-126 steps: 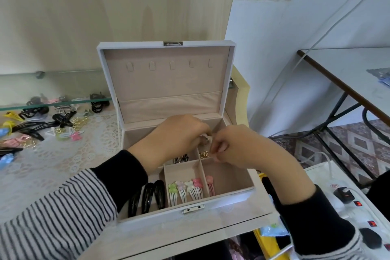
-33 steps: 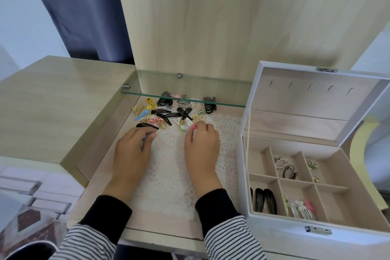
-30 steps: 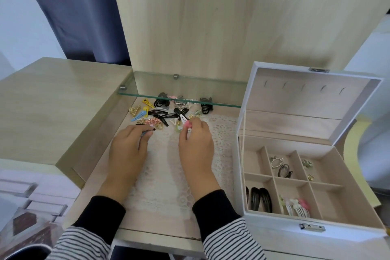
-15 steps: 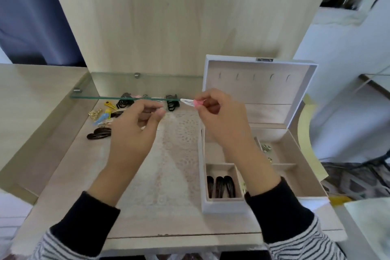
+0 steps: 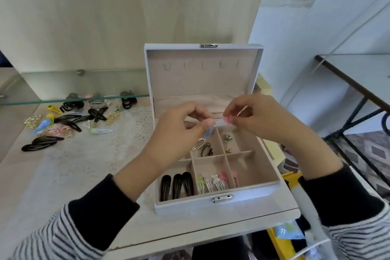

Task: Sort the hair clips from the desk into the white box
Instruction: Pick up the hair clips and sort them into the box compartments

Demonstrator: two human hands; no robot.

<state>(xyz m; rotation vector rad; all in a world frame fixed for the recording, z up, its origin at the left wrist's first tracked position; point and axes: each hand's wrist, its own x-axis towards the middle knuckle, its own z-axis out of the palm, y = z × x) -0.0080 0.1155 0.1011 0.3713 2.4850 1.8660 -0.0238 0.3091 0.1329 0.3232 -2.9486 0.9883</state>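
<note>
Pretty blurry in the middle, but the left hand (image 5: 179, 133) and right hand (image 5: 261, 120) both have their fingers curled, pinching a small pink-tipped clip (image 5: 221, 122) over the open white box (image 5: 211, 206). The left wrist hides the back-left compartment. Inside: three black clips (image 5: 176, 186) front left and pastel clips (image 5: 213, 181) beside them. Loose clips (image 5: 69, 120) lie on the surface (image 5: 63, 175) to the left.

Behind the table (image 5: 200, 230) rises a pale wooden panel (image 5: 105, 17) with a glass shelf (image 5: 63, 84), and to the right are a white wall (image 5: 306, 48), a second table (image 5: 363, 69) with black legs, and a patterned floor (image 5: 371, 154).
</note>
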